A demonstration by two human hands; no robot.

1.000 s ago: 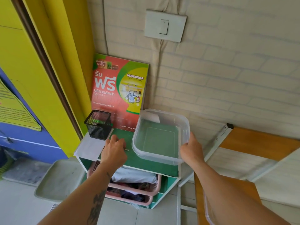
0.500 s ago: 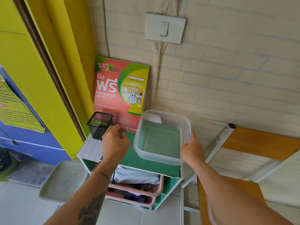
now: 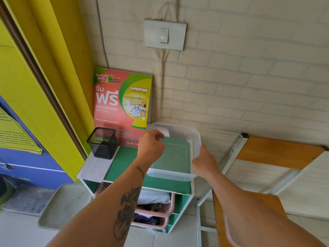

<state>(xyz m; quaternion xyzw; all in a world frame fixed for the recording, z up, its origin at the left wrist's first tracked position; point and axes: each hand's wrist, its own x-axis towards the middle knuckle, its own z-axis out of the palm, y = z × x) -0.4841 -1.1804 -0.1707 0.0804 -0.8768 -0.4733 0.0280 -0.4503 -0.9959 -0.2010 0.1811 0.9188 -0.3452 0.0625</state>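
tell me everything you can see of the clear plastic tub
The tub is clear plastic, rectangular with rounded corners, lidless, upright on the green shelf top. A white slip shows at its back left corner. The right hand grips its right side; the left hand, pinching a small item, hangs over its left rim.

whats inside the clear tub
A white patch at the tub's back wall; floor looks bare. The left hand, pinching a small item, covers the left side.
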